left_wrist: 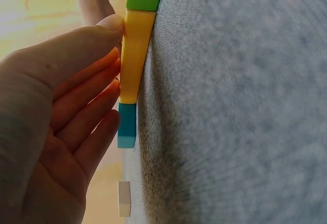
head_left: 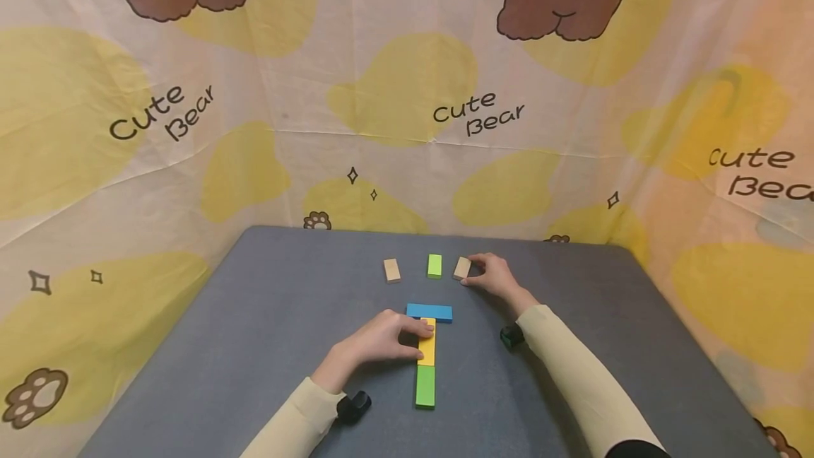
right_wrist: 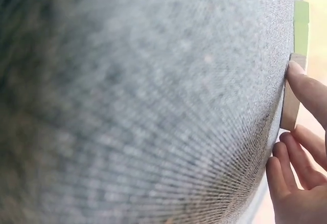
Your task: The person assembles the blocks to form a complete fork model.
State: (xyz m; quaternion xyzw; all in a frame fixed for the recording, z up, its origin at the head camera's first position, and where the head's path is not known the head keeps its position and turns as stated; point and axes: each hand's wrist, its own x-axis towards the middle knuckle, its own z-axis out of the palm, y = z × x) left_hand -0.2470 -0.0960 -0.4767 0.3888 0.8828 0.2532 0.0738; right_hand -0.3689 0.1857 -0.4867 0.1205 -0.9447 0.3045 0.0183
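Cropped sleeves (head_left: 581,377); left grip (head_left: 384,336), unclenched, touches, partly hiding, yellow block (head_left: 428,343); right grip (head_left: 499,280) pinches wooden block (head_left: 461,268).

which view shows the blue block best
The head view, because the blue block shows its whole length there, crosswise beyond the yellow block. The left wrist view shows it foreshortened; the right wrist view doesn't show it.
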